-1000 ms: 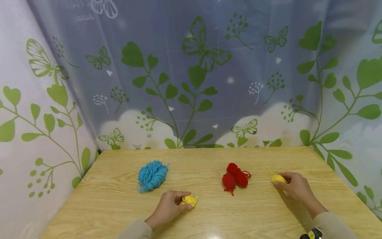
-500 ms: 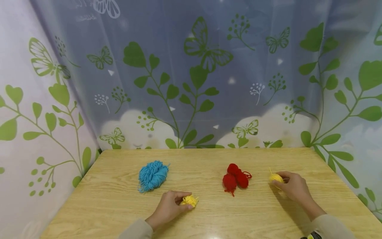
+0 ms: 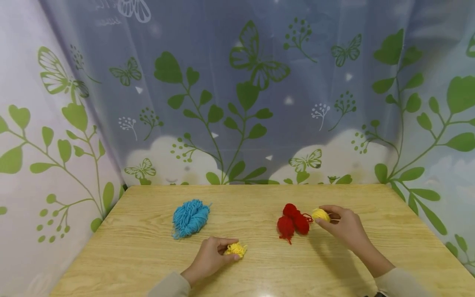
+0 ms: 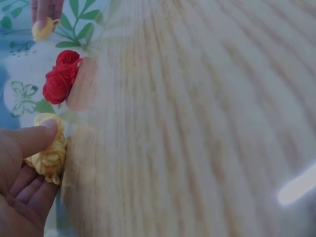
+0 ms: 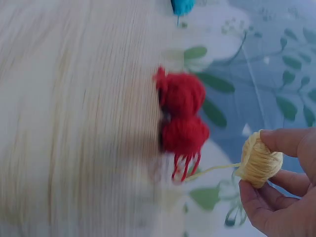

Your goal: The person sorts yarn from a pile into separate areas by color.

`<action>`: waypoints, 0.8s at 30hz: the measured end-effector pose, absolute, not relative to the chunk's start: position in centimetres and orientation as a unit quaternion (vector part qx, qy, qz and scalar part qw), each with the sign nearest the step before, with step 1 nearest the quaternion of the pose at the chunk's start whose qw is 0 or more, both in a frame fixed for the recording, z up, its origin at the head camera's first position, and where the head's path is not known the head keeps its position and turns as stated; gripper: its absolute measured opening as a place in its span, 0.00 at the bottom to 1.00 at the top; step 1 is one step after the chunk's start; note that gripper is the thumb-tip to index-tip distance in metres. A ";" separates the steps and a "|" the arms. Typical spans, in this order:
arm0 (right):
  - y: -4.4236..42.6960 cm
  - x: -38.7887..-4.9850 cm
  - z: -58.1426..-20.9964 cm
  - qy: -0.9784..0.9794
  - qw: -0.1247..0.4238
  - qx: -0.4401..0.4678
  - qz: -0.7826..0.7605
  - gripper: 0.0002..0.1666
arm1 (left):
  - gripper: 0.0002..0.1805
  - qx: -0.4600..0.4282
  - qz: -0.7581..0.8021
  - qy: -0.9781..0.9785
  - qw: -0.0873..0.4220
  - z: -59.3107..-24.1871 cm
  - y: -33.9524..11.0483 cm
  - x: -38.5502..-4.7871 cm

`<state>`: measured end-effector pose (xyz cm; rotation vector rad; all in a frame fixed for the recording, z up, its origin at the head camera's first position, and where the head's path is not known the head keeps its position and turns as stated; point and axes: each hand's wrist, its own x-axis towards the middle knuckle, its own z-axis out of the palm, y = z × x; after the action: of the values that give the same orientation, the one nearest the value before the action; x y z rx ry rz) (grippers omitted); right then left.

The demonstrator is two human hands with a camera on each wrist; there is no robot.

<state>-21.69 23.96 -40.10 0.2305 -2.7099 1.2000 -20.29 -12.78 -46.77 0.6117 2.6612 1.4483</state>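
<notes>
My left hand (image 3: 210,256) grips a small yellow yarn bundle (image 3: 236,250) at the table's front middle; in the left wrist view the thumb presses on this looped yarn (image 4: 50,157). Between thumb and fingertips, my right hand (image 3: 346,227) pinches a yellow yarn ball (image 3: 320,215) just right of the red yarn. A loose strand trails from that yellow ball (image 5: 260,160) in the right wrist view, its end by the red strands. Several red yarn balls (image 3: 293,222) lie clustered on the table, seen also as red yarn (image 5: 183,113) near the right hand.
A larger blue yarn skein (image 3: 191,219) lies at the left of the wooden table (image 3: 148,264). Behind the table's back edge hangs a curtain (image 3: 208,103) printed with green leaves and butterflies; similar panels flank both sides.
My right hand has moved left with the yellow yarn ball, from the table's right side to beside the red yarn. My left hand stays in place.
</notes>
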 end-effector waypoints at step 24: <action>13.5 -19.7 -40.9 -0.851 0.026 0.199 0.486 0.23 | 0.23 0.203 0.480 0.853 0.031 -46.6 -12.8 -20.2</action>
<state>-19.73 13.48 -40.88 0.6145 -2.6291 1.5018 -20.20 -12.80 -46.65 0.6259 2.6280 1.4798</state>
